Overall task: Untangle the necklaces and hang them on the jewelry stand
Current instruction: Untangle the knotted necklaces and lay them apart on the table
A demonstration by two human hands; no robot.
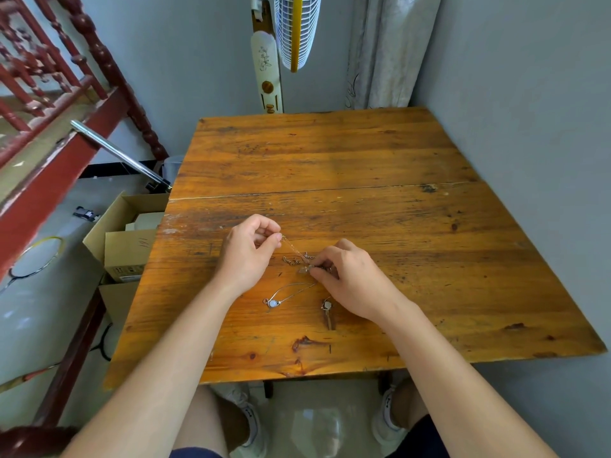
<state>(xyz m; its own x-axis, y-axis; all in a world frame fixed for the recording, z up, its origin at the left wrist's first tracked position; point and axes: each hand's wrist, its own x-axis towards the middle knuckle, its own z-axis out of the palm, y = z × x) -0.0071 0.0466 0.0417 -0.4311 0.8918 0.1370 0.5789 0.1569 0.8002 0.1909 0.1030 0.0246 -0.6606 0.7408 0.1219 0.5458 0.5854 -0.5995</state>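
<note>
A tangle of thin silver necklace chains lies on the wooden table between my hands. My left hand pinches one end of a fine chain just above the table. My right hand pinches the tangle near a small pendant. A silver chain with a pale blue round pendant trails toward me from the tangle. Another small pendant lies just left of my right wrist. No jewelry stand is in view.
Open cardboard boxes stand on the floor at the table's left edge. A standing fan and a curtain are behind the table's far edge. A grey wall runs along the right side. A red wooden railing is at the left.
</note>
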